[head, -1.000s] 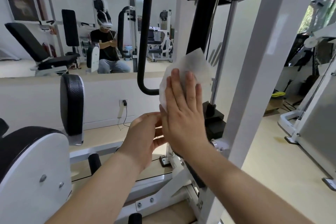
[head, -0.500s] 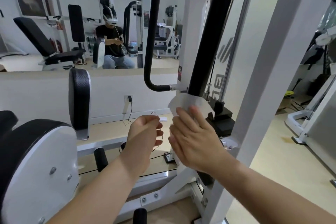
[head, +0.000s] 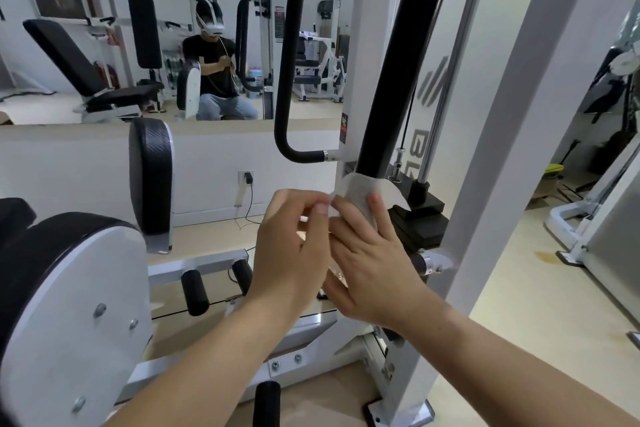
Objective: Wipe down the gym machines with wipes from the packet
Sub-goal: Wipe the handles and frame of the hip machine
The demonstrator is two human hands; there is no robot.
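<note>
Right hand (head: 370,263), fingers straight, is pressing the limp white wet wipe (head: 356,189) onto the black upright post (head: 394,73); left hand (head: 291,246) is pinching its likely flimsy nine o'clock edge

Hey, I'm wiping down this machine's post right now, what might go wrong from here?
The right hand only presses the wipe flat against the base of the black post, so the wipe may slip off and fall. Those fingers are close to the weight stack and its guide rod; sliding lower might catch a fingertip there. The wipe looks bunched, so it may cover little surface.
</note>
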